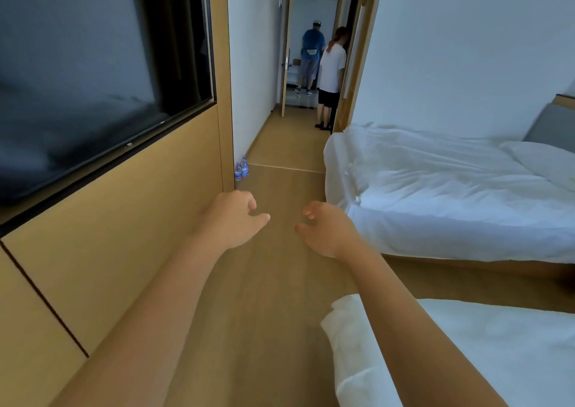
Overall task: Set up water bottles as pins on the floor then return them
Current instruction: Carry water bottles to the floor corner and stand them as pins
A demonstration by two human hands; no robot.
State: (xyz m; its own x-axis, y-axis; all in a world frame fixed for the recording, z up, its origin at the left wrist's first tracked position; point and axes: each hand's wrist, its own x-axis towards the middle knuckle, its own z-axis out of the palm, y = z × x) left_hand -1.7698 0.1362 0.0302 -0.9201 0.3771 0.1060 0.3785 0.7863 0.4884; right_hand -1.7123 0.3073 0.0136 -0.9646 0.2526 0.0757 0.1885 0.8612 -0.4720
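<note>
Head view: both arms reach forward over the wooden floor (273, 282). The left hand (231, 220) and right hand (323, 229) hang with loosely curled fingers, holding nothing. At 12 o'clock from the left hand, well apart, two water bottles (241, 167) stand upright, touching, beside the wall panel (124, 220); their blue labels are too small to read. A white bed (435, 189) lies at 3 o'clock.

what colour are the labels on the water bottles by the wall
Blue, on the water bottles; seen in the head view.
</note>
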